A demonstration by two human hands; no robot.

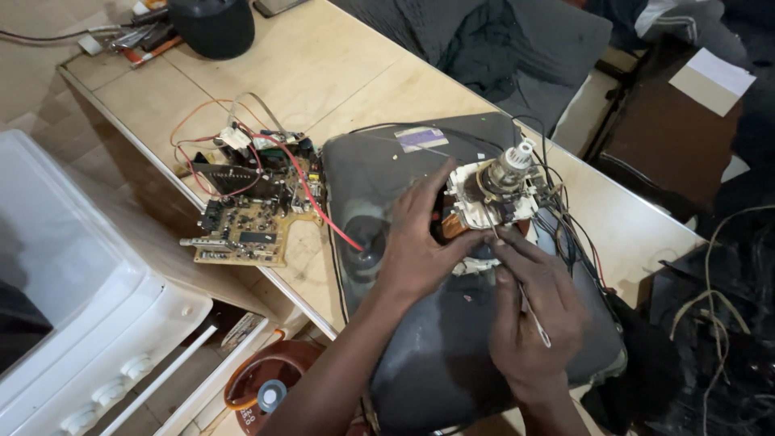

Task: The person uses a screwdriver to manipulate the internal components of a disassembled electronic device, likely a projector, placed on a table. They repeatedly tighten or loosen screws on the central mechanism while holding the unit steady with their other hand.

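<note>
A dark grey picture tube (436,355) lies face down on the wooden table (339,73), its neck and white deflection yoke (492,190) pointing up. My left hand (420,242) grips the left side of the yoke, over its copper winding. On the yoke's near side, my right hand (533,307) pinches a thin metal tool (534,319) whose tip reaches the base of the yoke. A red wire (323,206) runs from the tube's side cap to a circuit board (250,210).
The circuit board with tangled wires lies left of the tube at the table edge. A black round object (211,24) and pens sit at the far left. A white appliance (73,307) stands below left, a brown pot (266,383) on the floor, dark cloth (484,40) behind.
</note>
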